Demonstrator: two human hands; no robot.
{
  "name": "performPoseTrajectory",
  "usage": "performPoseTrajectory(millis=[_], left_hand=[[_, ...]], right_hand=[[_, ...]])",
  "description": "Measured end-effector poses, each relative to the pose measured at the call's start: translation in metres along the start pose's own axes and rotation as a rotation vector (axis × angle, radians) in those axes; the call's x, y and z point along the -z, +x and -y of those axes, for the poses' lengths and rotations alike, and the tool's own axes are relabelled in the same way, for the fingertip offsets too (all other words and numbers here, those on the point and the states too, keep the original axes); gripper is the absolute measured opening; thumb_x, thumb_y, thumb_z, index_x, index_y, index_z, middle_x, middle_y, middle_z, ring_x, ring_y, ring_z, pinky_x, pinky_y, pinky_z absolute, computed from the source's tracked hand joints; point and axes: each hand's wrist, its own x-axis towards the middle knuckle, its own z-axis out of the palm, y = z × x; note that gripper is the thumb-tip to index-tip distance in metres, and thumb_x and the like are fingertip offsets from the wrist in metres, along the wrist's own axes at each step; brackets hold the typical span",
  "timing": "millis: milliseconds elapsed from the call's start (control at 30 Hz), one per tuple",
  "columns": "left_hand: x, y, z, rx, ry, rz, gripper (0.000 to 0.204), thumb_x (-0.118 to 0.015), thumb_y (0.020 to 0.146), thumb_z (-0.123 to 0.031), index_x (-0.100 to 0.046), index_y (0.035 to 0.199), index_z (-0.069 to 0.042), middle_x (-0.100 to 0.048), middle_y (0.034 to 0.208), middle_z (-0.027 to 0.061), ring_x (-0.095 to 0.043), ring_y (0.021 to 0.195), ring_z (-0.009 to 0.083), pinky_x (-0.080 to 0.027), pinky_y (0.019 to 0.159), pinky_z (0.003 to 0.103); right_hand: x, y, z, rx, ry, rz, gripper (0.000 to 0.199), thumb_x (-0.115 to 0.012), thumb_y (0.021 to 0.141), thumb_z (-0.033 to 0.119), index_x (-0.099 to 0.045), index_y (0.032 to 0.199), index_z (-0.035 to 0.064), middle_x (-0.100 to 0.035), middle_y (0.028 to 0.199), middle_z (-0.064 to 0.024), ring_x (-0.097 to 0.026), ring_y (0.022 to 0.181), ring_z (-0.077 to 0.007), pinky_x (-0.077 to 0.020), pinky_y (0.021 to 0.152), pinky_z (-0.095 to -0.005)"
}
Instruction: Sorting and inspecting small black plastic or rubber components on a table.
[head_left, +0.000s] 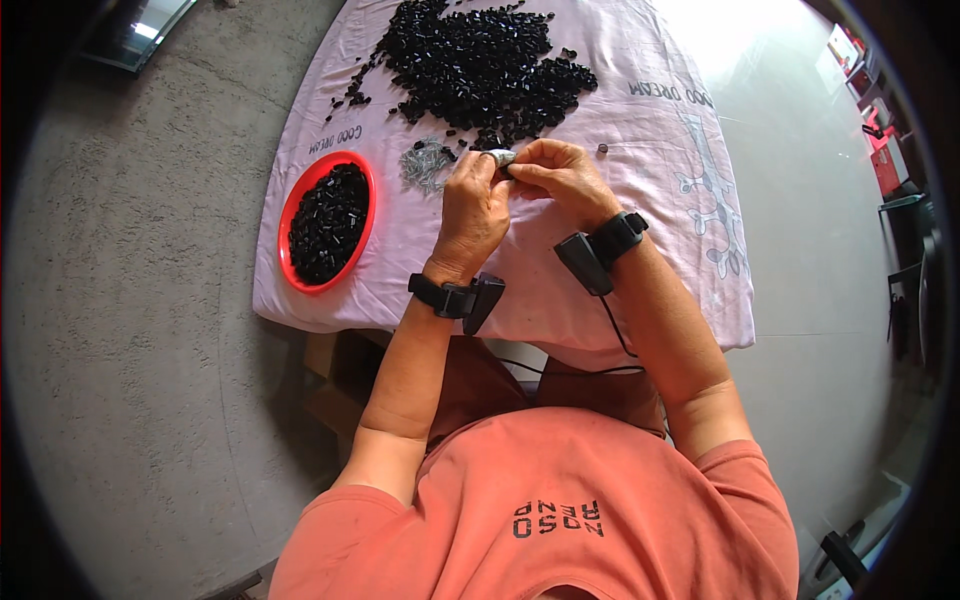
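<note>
Head view: a pink cloth [640, 200] lies under both hands. Beyond the hands sits a heap of small black pieces [480, 70]. Left of the left hand [472, 210] stands a red bowl [297, 205] filled with black pieces; a cluster of small metal parts [425, 163] is nearer. Left hand and right hand [560, 180] meet, fingertips pinching one small pale part [500, 157] between them.

Both bare hands meet fingertip to fingertip, forearms reaching forward.

The left hand [472, 205] and right hand [560, 175] curl inward, thumbs and forefingers pinched together between them; each wrist wears a black strap, the elbows bent and spread apart.
</note>
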Motion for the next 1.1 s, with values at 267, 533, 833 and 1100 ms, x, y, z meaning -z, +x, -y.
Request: performPoseTrajectory(millis=[267, 533, 833, 1100], left_hand=[[0.001, 0.001, 0.002, -0.077, 0.077, -0.011, 0.014, -0.059, 0.078, 0.005, -0.058, 0.092, 0.005, -0.057, 0.090, 0.0192, -0.057, 0.087, 0.0392, -0.047, 0.075, 0.046], [-0.001, -0.003, 0.004, -0.055, 0.078, -0.058, 0.018, -0.065, 0.080, 0.003, -0.062, 0.098, 0.002, -0.061, 0.088, 0.0149, -0.063, 0.082, 0.0343, -0.050, 0.072, 0.041], [-0.002, -0.007, -0.002, 0.084, 0.017, -0.048, 0.025, -0.072, 0.078, -0.002, -0.065, 0.102, 0.000, -0.064, 0.086, 0.0117, -0.065, 0.080, 0.0269, -0.051, 0.073, 0.036], [0.007, -0.018, 0.015, 0.160, 0.077, -0.108, 0.017, -0.070, 0.082, -0.004, -0.067, 0.098, 0.001, -0.067, 0.088, 0.0142, -0.067, 0.077, 0.0245, -0.052, 0.070, 0.034]], right_hand=[[-0.001, 0.002, -0.001, 0.021, 0.006, 0.004, 0.011, -0.070, 0.090, 0.009, -0.066, 0.097, 0.0018, -0.069, 0.087, -0.0050, -0.066, 0.075, -0.0097, -0.0549, 0.068, -0.0226], [0.000, -0.001, 0.004, -0.013, 0.019, 0.021, 0.011, -0.068, 0.091, 0.009, -0.064, 0.099, 0.0033, -0.068, 0.092, -0.0033, -0.065, 0.078, -0.0095, -0.0552, 0.072, -0.0230], [0.007, 0.005, -0.004, -0.010, 0.030, 0.047, 0.013, -0.069, 0.089, 0.006, -0.065, 0.101, 0.0012, -0.069, 0.090, -0.0058, -0.067, 0.080, -0.0112, -0.0558, 0.074, -0.0239], [0.004, 0.001, 0.003, -0.020, 0.035, -0.008, 0.014, -0.064, 0.094, 0.013, -0.064, 0.104, 0.0033, -0.070, 0.092, -0.0072, -0.068, 0.080, -0.0133, -0.0560, 0.073, -0.0253]])
